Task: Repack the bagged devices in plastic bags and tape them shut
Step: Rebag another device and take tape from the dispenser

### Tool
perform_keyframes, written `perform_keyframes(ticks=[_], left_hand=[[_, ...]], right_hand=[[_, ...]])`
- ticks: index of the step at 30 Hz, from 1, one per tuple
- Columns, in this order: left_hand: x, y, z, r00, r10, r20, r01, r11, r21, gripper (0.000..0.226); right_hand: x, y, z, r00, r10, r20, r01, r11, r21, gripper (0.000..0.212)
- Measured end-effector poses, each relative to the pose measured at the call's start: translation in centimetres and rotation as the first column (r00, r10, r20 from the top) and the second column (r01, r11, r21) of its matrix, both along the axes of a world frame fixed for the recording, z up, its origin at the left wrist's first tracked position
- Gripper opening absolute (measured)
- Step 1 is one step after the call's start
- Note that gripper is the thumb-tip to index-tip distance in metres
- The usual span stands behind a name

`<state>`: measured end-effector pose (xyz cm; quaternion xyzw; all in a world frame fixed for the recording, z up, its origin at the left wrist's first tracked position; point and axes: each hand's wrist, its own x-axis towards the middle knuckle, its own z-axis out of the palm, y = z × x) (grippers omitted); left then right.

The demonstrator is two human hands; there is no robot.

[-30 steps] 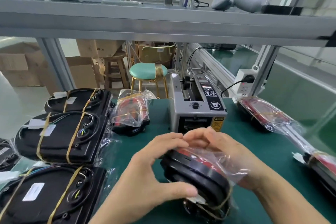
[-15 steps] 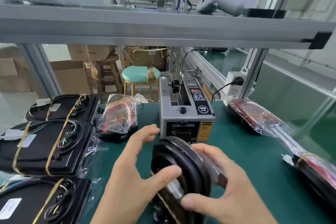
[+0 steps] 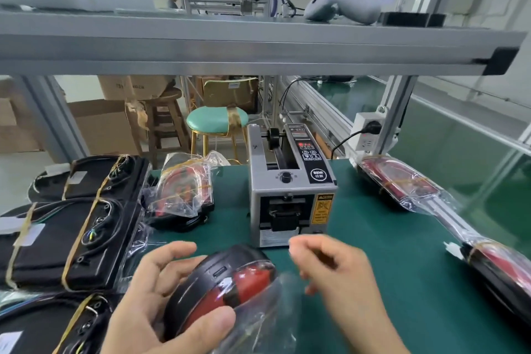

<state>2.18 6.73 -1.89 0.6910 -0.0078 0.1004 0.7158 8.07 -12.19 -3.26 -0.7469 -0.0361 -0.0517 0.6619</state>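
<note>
- Green worktop (image 3: 388, 253) seen from the head camera, with a grey tape dispenser (image 3: 290, 190) standing at its middle.
- Left hand (image 3: 161, 304) holds a black and red device (image 3: 227, 284) near the front edge, thumb and fingers curled round it; its clear plastic bag (image 3: 267, 319) hangs loose and open to the right.
- Right hand (image 3: 336, 273) hovers just in front of the dispenser's mouth, fingertips drawn together; whether they pinch a piece of tape I cannot tell.
- Other bagged devices (image 3: 184, 192) lie at far left.
- Risk, as a judgement: the slack bag mouth could wrinkle or gape, so tape might stick to itself or seal badly.
</note>
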Motion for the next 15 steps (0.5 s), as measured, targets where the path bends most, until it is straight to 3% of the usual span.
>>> perform_keyframes(ticks=[3, 5, 8, 15], left_hand=[[0.1, -0.4, 0.2, 0.999, -0.039, -0.006, 0.039, 0.999, -0.02, 0.066], [0.2, -0.3, -0.1, 1.0, -0.015, 0.024, 0.014, 0.998, 0.059, 0.051], [0.1, 0.0, -0.3, 0.995, 0.013, 0.099, -0.029, 0.986, 0.165, 0.057], [-0.7, -0.1, -0.9, 0.988, 0.1, 0.116, -0.125, 0.964, 0.236, 0.061]], right_hand=[[2.3, 0.3, -1.5, 0.964, -0.168, -0.207, 0.19, 0.978, 0.091, 0.018], [3.8, 0.6, -1.6, 0.94, -0.219, -0.262, 0.255, 0.96, 0.115, 0.016], [4.8, 1.6, -2.1, 0.923, -0.275, -0.267, 0.316, 0.941, 0.124, 0.012], [5.9, 2.9, -1.6, 0.845, -0.387, -0.369, 0.471, 0.866, 0.17, 0.008]])
